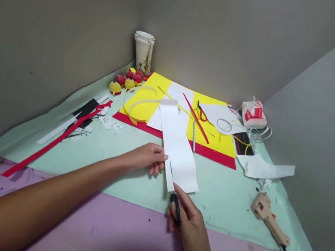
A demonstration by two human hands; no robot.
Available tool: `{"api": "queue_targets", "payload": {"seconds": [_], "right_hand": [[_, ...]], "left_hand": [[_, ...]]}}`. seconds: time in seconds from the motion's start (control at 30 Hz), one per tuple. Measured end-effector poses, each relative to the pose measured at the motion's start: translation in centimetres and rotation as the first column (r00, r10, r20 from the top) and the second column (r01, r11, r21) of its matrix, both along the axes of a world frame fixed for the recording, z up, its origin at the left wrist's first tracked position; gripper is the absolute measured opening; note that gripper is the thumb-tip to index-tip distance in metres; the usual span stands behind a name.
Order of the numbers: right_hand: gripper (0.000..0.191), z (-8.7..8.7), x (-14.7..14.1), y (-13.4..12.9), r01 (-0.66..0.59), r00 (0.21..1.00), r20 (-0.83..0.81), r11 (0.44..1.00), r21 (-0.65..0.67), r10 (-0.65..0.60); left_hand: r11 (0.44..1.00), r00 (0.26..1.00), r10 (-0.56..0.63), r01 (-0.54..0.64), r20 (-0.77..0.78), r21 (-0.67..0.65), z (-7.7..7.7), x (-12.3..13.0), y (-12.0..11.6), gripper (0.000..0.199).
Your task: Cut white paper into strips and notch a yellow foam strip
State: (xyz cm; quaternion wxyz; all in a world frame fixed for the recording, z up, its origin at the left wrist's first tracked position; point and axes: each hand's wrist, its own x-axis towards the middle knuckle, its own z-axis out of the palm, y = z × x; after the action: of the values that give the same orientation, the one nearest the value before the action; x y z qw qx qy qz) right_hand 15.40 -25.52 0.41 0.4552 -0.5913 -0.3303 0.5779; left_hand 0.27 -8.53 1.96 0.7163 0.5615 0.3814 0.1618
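A long white sheet of paper (179,148) stretches from the middle of the table toward me, its near end slit lengthwise. My left hand (149,157) pinches the sheet's left edge between thumb and fingers. With my right hand (187,213) I grip the black handles of a pair of scissors (176,208). The scissor blades lie in the slit, mostly hidden by the paper, with a narrow strip on their left. Beneath the far end of the sheet are yellow sheets (216,139) and a red sheet (213,154).
A beige glue gun (270,220) with a black cord lies at right. At left are a long red strip (56,142) and black scraps (86,107). Red and yellow round ornaments (130,84) sit by a white cup (143,51). Orange-handled scissors (201,113) and a tissue pack (253,113) lie farther back.
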Motion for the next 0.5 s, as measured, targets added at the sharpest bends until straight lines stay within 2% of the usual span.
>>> {"api": "queue_targets", "payload": {"seconds": [0.5], "right_hand": [[0.057, -0.23, 0.11, -0.06, 0.001, 1.000, -0.026, 0.999, 0.034, 0.000]], "left_hand": [[0.999, 1.000, -0.013, 0.014, -0.021, 0.029, 0.18, -0.01, -0.09, 0.023]]}}
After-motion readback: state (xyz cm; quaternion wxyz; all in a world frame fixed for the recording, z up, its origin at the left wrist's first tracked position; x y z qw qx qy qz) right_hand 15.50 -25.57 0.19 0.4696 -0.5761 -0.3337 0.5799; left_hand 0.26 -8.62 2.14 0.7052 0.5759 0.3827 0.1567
